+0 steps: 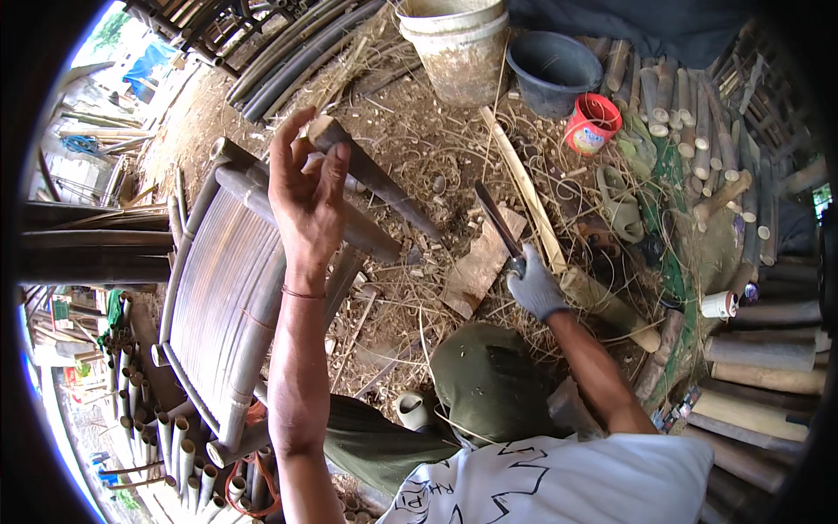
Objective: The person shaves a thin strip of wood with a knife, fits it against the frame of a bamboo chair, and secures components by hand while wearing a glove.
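Note:
My bare left hand [305, 188] is raised at the left of centre, with its thumb and fingers apart. Just behind its thumb is the cut end of a dark, tapering bamboo piece [380, 179], which slants down toward the ground; I see no grip on it. A grey knitted glove covers my right hand [536, 286], closed around the handle of a long dark-bladed knife [497, 218]. The blade points up and to the left, over a flat wooden board [483, 266] on the ground. Beside that hand lies a thick bamboo length [611, 310].
A bamboo-slat seat or rack [223, 288] stands close on the left. Beyond are a white bucket [458, 57], a dark tub [554, 74] and a red pail [594, 124]. Stacked bamboo [759, 349] lines the right. A pale split strip [524, 188] lies among shavings.

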Available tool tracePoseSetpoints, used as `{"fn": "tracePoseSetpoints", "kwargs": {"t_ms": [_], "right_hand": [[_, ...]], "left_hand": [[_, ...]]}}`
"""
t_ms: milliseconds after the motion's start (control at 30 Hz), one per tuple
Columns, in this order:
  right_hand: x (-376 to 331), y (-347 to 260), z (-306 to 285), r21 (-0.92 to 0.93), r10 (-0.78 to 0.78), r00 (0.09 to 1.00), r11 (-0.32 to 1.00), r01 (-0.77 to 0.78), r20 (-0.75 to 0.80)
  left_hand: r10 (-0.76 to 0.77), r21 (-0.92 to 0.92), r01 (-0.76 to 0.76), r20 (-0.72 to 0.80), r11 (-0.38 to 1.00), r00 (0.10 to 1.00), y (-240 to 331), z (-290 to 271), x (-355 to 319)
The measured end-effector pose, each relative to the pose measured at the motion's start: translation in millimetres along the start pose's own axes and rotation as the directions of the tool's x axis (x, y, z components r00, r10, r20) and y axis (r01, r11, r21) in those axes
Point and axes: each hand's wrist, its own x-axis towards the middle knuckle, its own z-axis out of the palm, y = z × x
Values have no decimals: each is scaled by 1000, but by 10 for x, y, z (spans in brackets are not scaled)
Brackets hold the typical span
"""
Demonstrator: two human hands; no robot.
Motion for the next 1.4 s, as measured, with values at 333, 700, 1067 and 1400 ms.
{"fn": "tracePoseSetpoints", "kwargs": {"t_ms": [333, 700, 1067, 1400], "right_hand": [[-1697, -1149, -1186, 420, -453, 853, 742, 522, -261], [-2080, -1315, -1089, 230, -672, 707, 668, 707, -222], [-2121, -1320, -1072, 138, -701, 657, 647, 749, -277], [-1929, -1439, -1139, 197, -640, 722, 697, 689, -263]], "left_hand": [[-14, -1, 14, 157, 1000, 988, 259, 178, -396], [86, 203, -139, 247, 969, 965, 299, 248, -718], [36, 148, -64, 181, 987, 983, 358, 281, -758], [246, 843, -279, 181, 460, 952, 1581, 75, -222]]}}
